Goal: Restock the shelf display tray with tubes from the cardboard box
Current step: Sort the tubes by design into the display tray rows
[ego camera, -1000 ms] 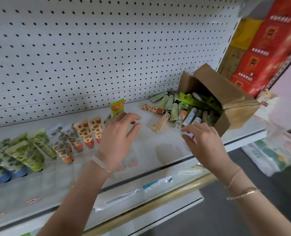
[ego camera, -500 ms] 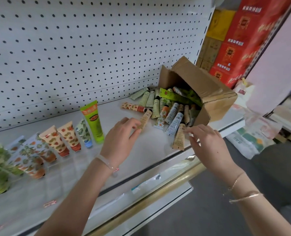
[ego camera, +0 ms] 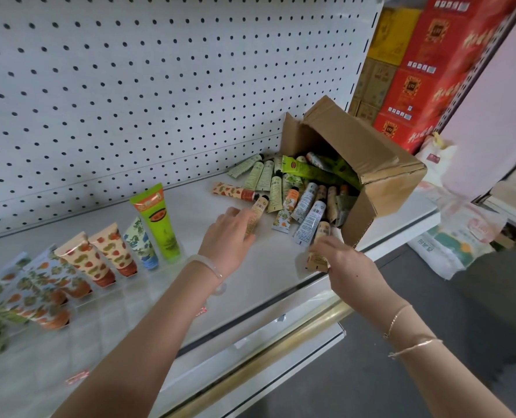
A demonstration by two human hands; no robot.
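Note:
A cardboard box [ego camera: 368, 152] lies on its side at the right end of the shelf, and several tubes [ego camera: 283, 188] spill out of its mouth. My left hand [ego camera: 228, 236] reaches into the spill, its fingers curled round the lower end of a tan tube [ego camera: 259, 208] lying on the shelf. My right hand [ego camera: 345, 262] grips another tan tube [ego camera: 318, 254] near the shelf's front edge, just below the box. At the left, a clear display tray [ego camera: 121, 294] holds standing tubes, the tall green tube [ego camera: 158, 220] being the nearest to my hands.
The white pegboard [ego camera: 160, 86] backs the shelf [ego camera: 268, 267]. Red and yellow cartons [ego camera: 425, 70] are stacked behind the box at the right. Printed sacks [ego camera: 455, 245] lie on the floor beside the shelf end. A brass-coloured rail [ego camera: 280, 348] runs under the shelf front.
My left hand moved right from the tray toward the spilled tubes and took hold of a tan one. My right hand closed on a tan tube by the box. The view swung right.

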